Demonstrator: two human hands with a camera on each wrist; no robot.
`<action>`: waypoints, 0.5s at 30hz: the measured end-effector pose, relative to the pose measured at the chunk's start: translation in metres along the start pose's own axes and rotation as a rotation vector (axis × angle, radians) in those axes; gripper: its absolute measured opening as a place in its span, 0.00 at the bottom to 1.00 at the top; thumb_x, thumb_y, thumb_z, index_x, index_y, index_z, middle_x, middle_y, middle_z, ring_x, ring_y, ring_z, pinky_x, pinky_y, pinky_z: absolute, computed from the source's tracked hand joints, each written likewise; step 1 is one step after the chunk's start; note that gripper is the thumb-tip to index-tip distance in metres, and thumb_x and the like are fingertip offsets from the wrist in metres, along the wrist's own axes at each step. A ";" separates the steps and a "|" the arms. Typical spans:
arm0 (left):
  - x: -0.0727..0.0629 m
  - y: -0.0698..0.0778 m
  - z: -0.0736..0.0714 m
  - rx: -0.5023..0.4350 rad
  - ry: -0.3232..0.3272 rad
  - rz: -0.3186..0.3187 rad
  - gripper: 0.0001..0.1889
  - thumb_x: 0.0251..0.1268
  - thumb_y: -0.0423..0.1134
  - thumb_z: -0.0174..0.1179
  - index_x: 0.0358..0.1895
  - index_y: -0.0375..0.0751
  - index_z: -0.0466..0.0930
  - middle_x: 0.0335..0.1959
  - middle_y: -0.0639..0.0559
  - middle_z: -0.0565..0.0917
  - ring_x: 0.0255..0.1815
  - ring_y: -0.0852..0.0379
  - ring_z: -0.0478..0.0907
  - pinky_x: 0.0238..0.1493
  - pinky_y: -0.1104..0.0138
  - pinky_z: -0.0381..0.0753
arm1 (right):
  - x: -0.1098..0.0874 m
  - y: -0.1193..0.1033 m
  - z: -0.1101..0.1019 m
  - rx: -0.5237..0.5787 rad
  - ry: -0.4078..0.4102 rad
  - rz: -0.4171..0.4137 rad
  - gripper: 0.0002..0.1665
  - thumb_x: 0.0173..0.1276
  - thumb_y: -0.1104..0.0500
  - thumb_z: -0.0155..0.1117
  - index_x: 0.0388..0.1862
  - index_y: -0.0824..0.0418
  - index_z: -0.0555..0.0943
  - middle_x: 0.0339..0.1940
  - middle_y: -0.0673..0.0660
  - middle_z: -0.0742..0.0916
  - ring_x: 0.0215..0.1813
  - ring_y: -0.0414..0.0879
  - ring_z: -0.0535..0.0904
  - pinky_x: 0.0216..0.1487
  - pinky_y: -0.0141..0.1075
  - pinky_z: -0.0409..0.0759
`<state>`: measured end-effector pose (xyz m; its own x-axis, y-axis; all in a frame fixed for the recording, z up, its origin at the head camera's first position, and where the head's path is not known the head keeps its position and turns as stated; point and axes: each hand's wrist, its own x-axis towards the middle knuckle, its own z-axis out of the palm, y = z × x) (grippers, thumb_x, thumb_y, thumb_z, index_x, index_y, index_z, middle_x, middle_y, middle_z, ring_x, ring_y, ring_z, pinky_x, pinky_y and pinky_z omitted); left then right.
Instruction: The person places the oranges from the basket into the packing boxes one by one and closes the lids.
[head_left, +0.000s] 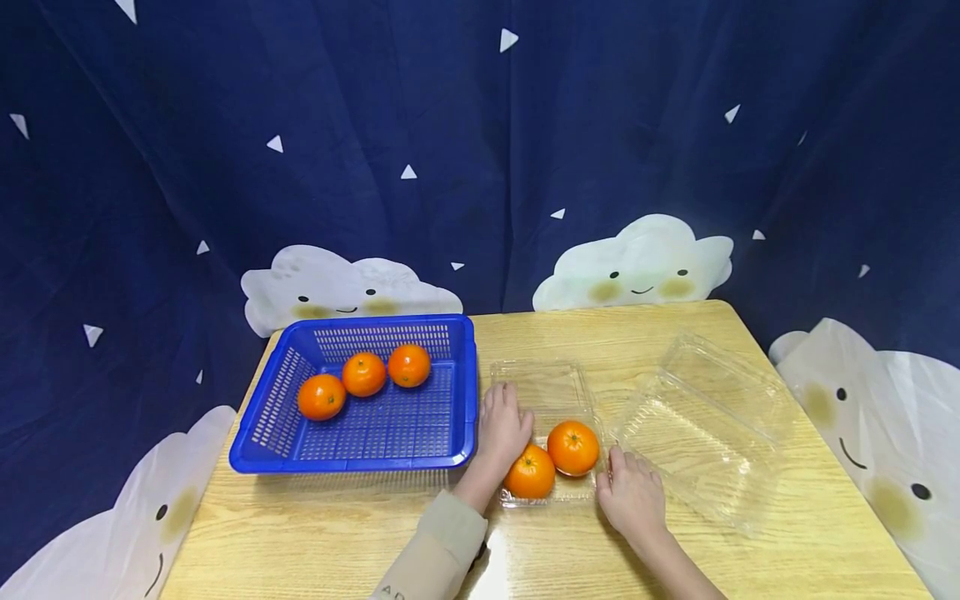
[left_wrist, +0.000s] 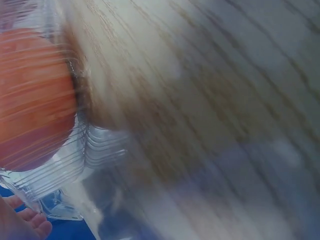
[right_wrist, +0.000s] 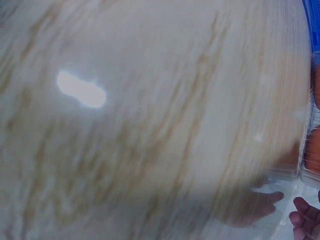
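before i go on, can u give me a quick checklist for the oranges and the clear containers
1. Left orange and right orange inside the left clamshell: ok, side by side.
2. Its lid closed: not ok, folded open.
3. Left hand and right hand gripping that clamshell: cannot tell; they're at opposite sides, contact unclear.
4. Right clamshell unfilled: ok, open and empty.
5. Blue plastic basket emptied: not ok, three oranges inside.
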<state>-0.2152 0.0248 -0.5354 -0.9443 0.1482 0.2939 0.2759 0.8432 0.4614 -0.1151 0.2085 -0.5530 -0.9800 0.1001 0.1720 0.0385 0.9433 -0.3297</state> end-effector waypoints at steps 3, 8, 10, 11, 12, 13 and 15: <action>0.002 -0.002 0.003 0.001 0.006 -0.019 0.25 0.57 0.42 0.55 0.57 0.31 0.67 0.54 0.38 0.70 0.59 0.43 0.64 0.63 0.55 0.61 | 0.000 0.000 0.000 0.000 0.003 0.000 0.09 0.57 0.57 0.54 0.32 0.61 0.70 0.25 0.57 0.75 0.32 0.54 0.70 0.31 0.43 0.65; 0.004 -0.005 0.006 -0.070 -0.004 -0.057 0.28 0.58 0.41 0.55 0.60 0.29 0.64 0.60 0.33 0.66 0.63 0.40 0.61 0.65 0.54 0.59 | 0.000 0.001 0.001 0.000 0.009 -0.001 0.09 0.57 0.57 0.54 0.32 0.62 0.69 0.25 0.57 0.75 0.33 0.55 0.71 0.31 0.44 0.65; 0.004 -0.006 0.007 -0.111 0.000 -0.072 0.29 0.58 0.40 0.55 0.61 0.28 0.63 0.62 0.31 0.64 0.64 0.38 0.59 0.65 0.53 0.58 | 0.000 0.001 0.001 0.000 0.011 -0.002 0.10 0.57 0.57 0.54 0.33 0.62 0.70 0.25 0.57 0.75 0.33 0.56 0.71 0.31 0.44 0.65; 0.004 -0.007 0.008 -0.127 0.001 -0.081 0.29 0.58 0.40 0.55 0.61 0.27 0.62 0.62 0.30 0.63 0.64 0.37 0.59 0.65 0.53 0.58 | 0.000 0.001 0.002 0.000 0.012 -0.004 0.10 0.57 0.57 0.54 0.34 0.62 0.70 0.26 0.58 0.76 0.34 0.56 0.71 0.31 0.44 0.66; 0.005 -0.007 0.008 -0.142 0.008 -0.087 0.29 0.58 0.39 0.56 0.61 0.26 0.62 0.62 0.30 0.63 0.64 0.37 0.58 0.65 0.53 0.58 | 0.000 0.001 0.002 0.000 0.013 -0.004 0.10 0.57 0.57 0.54 0.34 0.62 0.70 0.26 0.58 0.76 0.34 0.56 0.71 0.31 0.44 0.66; 0.004 -0.007 0.009 -0.152 0.017 -0.089 0.30 0.58 0.39 0.56 0.61 0.25 0.62 0.61 0.29 0.63 0.64 0.36 0.59 0.65 0.53 0.58 | 0.000 0.001 0.002 0.001 0.014 -0.005 0.10 0.57 0.57 0.54 0.34 0.62 0.70 0.26 0.58 0.76 0.34 0.56 0.71 0.31 0.44 0.66; 0.005 -0.008 0.009 -0.166 0.038 -0.094 0.30 0.57 0.38 0.57 0.60 0.23 0.62 0.59 0.29 0.64 0.62 0.36 0.61 0.64 0.53 0.60 | 0.000 0.001 0.002 0.002 0.014 -0.006 0.10 0.57 0.57 0.54 0.33 0.62 0.70 0.25 0.57 0.75 0.33 0.56 0.71 0.31 0.44 0.65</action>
<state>-0.2233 0.0239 -0.5455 -0.9607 0.0510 0.2729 0.2159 0.7553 0.6188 -0.1155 0.2090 -0.5551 -0.9773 0.0994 0.1872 0.0327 0.9434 -0.3301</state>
